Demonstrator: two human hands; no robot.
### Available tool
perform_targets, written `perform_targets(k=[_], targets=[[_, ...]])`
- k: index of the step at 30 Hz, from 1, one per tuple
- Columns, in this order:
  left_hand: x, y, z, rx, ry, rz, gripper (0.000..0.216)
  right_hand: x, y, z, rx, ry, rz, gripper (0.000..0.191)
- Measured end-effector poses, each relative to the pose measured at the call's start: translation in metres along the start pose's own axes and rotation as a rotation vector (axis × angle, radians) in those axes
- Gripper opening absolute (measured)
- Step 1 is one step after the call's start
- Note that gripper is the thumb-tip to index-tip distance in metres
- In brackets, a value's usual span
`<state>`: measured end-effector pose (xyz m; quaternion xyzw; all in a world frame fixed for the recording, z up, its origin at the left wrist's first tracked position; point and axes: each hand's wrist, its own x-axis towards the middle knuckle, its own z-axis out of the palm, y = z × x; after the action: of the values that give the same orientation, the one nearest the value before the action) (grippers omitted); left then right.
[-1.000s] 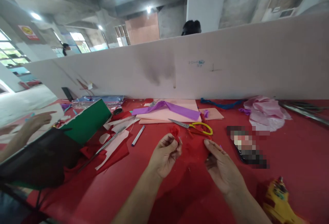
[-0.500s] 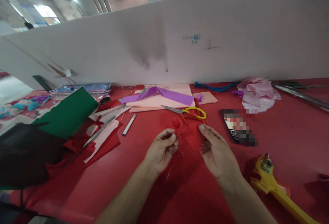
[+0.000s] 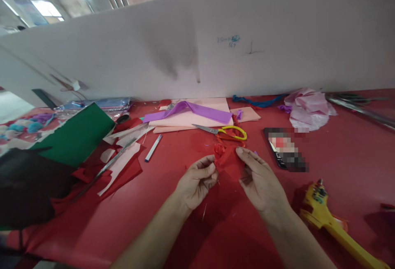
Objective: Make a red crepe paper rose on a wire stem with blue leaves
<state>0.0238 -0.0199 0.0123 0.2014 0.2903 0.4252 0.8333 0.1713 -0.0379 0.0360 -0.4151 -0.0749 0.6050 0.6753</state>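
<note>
My left hand pinches the rolled, flower-like end of a red crepe paper strip between thumb and fingers. Thumb and fingertips of my right hand grip the flat part of the same strip, which spans the gap between the hands. Just beyond the strip lie scissors with yellow handles, blades pointing left. A thin pale thread or stick shows below my left hand; I cannot tell whether it hangs or lies there.
Behind the scissors are a purple strip and peach sheets. A marker, green sheet and paper scraps lie left. A phone, yellow glue gun and crumpled pink paper are right. A white partition stands behind.
The rolled red end has shifted slightly right and turned between my fingers. My left hand has come a little nearer my right. Both hands keep their hold.
</note>
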Motion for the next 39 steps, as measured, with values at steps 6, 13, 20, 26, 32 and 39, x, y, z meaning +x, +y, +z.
perform_targets(k=[6, 13, 20, 26, 32, 39], targets=[[-0.0010, -0.0007, 0.0029, -0.027, 0.003, -0.021, 0.021, -0.0004, 0.0000, 0.0013, 0.011, 0.006, -0.012, 0.019], [-0.0010, -0.0030, 0.0051, -0.052, 0.048, -0.050, 0.016, -0.0005, 0.0007, 0.0001, -0.031, 0.003, -0.036, 0.017], [-0.0001, -0.0036, 0.0051, -0.073, 0.063, -0.043, 0.015, -0.0006, 0.0022, 0.0011, -0.017, -0.007, -0.013, 0.018], [0.0004, -0.0045, 0.0056, -0.057, 0.070, -0.040, 0.016, -0.0018, 0.0028, 0.0005, -0.015, -0.018, -0.024, 0.017], [0.0009, -0.0048, 0.0061, -0.047, 0.105, -0.009, 0.016, -0.0018, 0.0052, -0.0005, -0.041, -0.056, -0.032, 0.015], [0.0012, -0.0044, 0.0077, -0.031, 0.127, 0.011, 0.021, -0.0027, 0.0044, -0.0001, -0.043, -0.042, -0.020, 0.016]])
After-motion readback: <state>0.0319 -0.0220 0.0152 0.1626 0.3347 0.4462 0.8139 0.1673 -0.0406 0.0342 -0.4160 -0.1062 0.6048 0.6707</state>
